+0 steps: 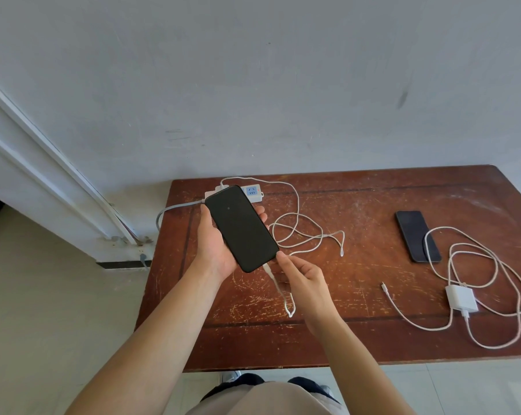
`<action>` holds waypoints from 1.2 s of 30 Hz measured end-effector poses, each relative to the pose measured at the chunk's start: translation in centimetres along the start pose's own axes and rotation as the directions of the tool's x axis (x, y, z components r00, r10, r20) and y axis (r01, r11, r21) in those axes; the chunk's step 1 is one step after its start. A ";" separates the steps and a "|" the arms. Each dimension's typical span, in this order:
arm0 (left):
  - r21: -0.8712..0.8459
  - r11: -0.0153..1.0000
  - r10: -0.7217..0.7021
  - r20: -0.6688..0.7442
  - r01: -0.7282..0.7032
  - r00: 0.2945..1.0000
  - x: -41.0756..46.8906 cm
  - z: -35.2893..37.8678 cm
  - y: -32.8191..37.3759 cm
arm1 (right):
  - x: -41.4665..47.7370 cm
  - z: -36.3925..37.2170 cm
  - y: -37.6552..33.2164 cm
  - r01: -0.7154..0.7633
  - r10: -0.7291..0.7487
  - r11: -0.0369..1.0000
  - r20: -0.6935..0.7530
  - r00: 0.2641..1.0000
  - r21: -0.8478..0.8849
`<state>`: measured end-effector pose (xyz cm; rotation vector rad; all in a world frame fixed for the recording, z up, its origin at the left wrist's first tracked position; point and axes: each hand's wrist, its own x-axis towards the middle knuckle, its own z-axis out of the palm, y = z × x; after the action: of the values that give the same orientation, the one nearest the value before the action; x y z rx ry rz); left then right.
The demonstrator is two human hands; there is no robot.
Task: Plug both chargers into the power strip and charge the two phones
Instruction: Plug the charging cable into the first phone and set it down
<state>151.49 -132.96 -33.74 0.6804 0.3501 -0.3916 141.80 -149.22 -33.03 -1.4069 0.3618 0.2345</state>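
You hold the black slab-shaped phone with its dark glass screen (pixel 241 228) in your left hand (pixel 214 244), the fingers (pixel 260 212) wrapped round its far edge and the thumb on the near edge, so it hangs above the scratched reddish-brown wooden worktop (pixel 358 205). Your right hand (pixel 304 280) pinches the white braided charging cable (pixel 298 232) just behind its white plug (pixel 268 269), which sits at the phone's lower end. I cannot tell whether the plug is fully seated.

To finish this step well, keep the phone steady in the left fingers and push straight along the phone's long axis, gripping the stiff plug body and not the soft cord. Check for a flush fit before you let go.

Beyond the left fingers, partly hidden by the phone, lies the white power strip with a blue socket face (pixel 251 193), near the worktop's far left edge by the grey wall. The cable runs back to it in loose loops just right of your fingers, so lay the phone down clear of them.

Well to the right of your right fingers, the 2nd black phone (pixel 418 236) lies flat, with the white square charger block (pixel 461 298) and its coiled white cable (pixel 492 283) unplugged beside it. The worktop between is bare, giving open room to reach across; its near edge lies close below your right wrist.
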 end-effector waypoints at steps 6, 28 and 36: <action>0.094 0.995 -0.021 -0.059 0.026 0.998 0.2 0.1 0.1 | 0.6 -0.3 0.2 -0.026 0.022 0.997 0.043 0.999 0.073; 0.259 0.964 -0.005 -0.211 0.061 0.977 0.4 0.5 0.5 | 1.8 -0.9 0.9 -0.035 0.030 0.999 0.128 0.991 0.036; 0.215 0.973 -0.048 -0.178 0.086 0.983 0.2 0.4 0.7 | 1.9 -1.0 1.1 -0.042 0.034 0.998 0.149 0.988 0.049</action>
<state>152.08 -132.75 -33.20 0.9259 0.4996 -0.4415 143.07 -150.18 -34.91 -1.3235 0.2705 0.3566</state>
